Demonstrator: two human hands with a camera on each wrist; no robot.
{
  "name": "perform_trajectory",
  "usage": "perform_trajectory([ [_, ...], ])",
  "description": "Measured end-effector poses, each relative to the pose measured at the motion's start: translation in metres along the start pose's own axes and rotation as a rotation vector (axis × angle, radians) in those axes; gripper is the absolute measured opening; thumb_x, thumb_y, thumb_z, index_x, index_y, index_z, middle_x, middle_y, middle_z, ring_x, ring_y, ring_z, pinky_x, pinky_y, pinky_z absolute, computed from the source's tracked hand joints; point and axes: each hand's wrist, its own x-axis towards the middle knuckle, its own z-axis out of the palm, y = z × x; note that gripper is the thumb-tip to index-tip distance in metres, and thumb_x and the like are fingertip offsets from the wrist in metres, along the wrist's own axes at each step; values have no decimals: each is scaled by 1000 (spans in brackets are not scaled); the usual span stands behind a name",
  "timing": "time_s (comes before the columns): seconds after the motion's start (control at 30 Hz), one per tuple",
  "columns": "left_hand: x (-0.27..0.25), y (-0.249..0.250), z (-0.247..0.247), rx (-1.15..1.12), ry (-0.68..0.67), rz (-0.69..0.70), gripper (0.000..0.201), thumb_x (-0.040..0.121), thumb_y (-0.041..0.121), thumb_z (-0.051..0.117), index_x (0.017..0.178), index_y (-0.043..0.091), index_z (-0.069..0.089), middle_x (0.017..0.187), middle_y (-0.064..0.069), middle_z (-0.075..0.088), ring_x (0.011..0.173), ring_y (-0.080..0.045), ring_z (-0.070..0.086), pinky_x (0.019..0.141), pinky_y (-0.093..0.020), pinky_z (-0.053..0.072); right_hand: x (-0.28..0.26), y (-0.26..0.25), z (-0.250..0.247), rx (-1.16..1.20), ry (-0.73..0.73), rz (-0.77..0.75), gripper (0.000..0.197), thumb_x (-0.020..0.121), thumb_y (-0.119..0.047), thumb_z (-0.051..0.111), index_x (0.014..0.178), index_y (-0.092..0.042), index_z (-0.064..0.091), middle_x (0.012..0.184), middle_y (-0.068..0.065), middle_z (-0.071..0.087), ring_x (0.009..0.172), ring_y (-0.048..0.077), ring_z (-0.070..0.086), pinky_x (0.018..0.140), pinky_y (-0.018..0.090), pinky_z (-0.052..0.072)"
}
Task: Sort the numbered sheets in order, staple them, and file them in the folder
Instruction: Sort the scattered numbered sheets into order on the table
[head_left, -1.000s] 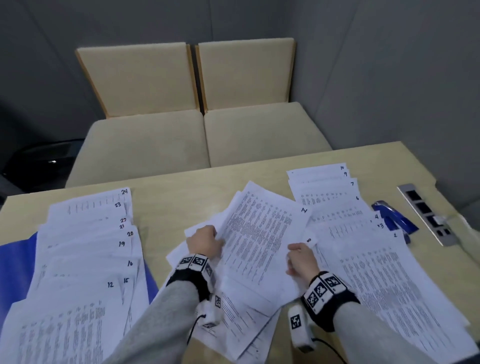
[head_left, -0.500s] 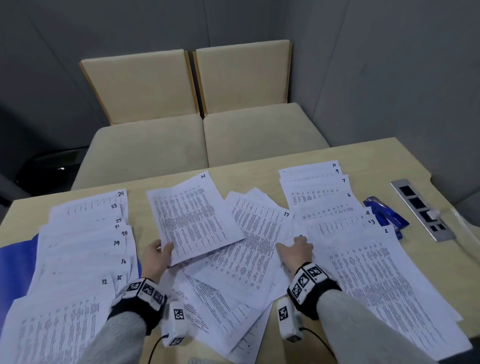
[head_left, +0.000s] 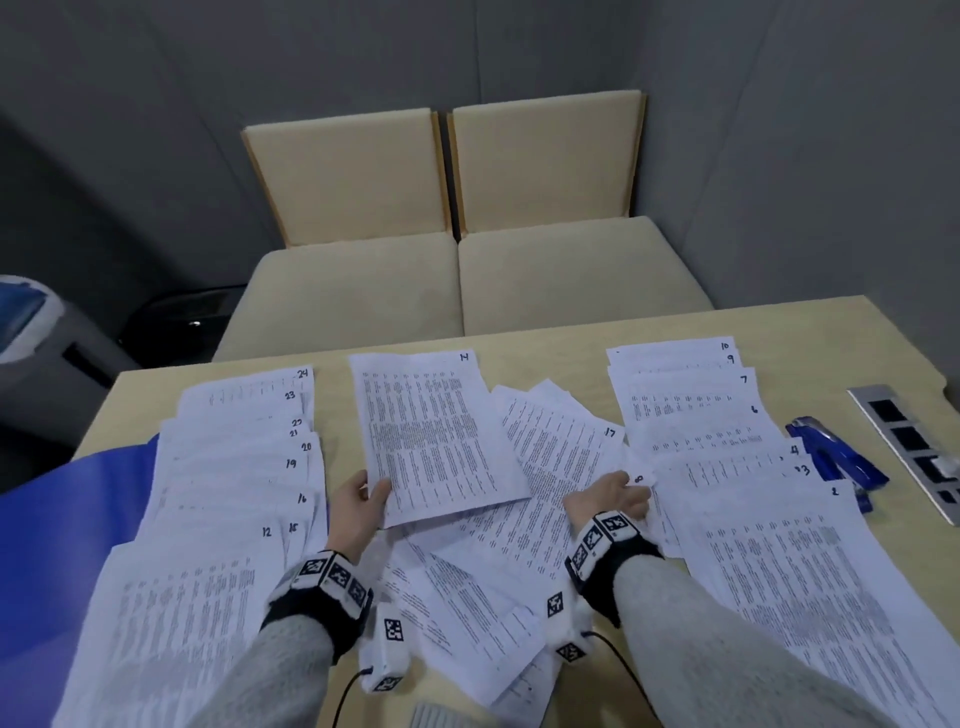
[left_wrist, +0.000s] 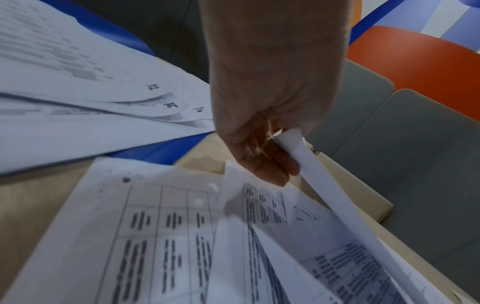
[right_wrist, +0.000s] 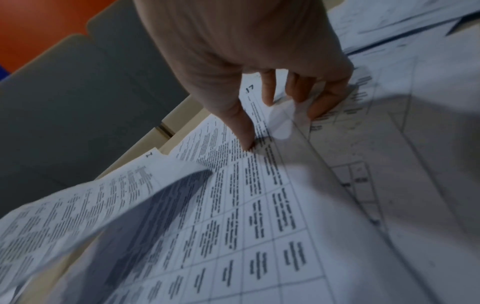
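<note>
A: The left hand (head_left: 358, 506) is swinging the white printed sheet marked 14 (head_left: 436, 441) up and away from the loose middle heap. A second ago a sheet was lying in that heap under both hands, and the hand was lower.

B: And it is gripping that sheet by the near left corner, thumb on top, fingers curled beneath. The left wrist view is showing the paper edge rolling through the fingers (left_wrist: 272, 164).

A: The right hand (head_left: 610, 499) has moved rightwards too, and it is pinching the corner of the white sheet marked 8 (head_left: 638, 479) at the edge of the right-hand fan of low-numbered sheets (head_left: 727, 441).

B: So sorting is in full flow, I'd say. 14 is probably heading for the left-hand fan of high-numbered sheets (head_left: 234, 467), which is lying on the blue plastic folder (head_left: 52, 545).

A: Reading that fan now: 24, 23, what looks like 22, then 21, 20, 19, 16, 15, 12. A gap is waiting between 12 and 15.

B: On the right: 10, 9, 7, 6, 4, 3, 2. The exposed white sheet in the middle is reading 17 (head_left: 561, 457).

A: The blue stapler (head_left: 831, 462) is lying untouched beside the right fan on the pale wooden table (head_left: 571, 338). The printed table text is too blurred to read.
</note>
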Motion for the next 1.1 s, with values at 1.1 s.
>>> perform_trajectory([
  [1.1,8,-35,-135,787,53,122,18,92,13,48,107,16,58,113,-7,56,103,-26,54,80,-35,46,-49,-44,5,365,-312,-344,33,90,0,44,120,-4,56,123,17,59,106,32,55,95,42,44],
])
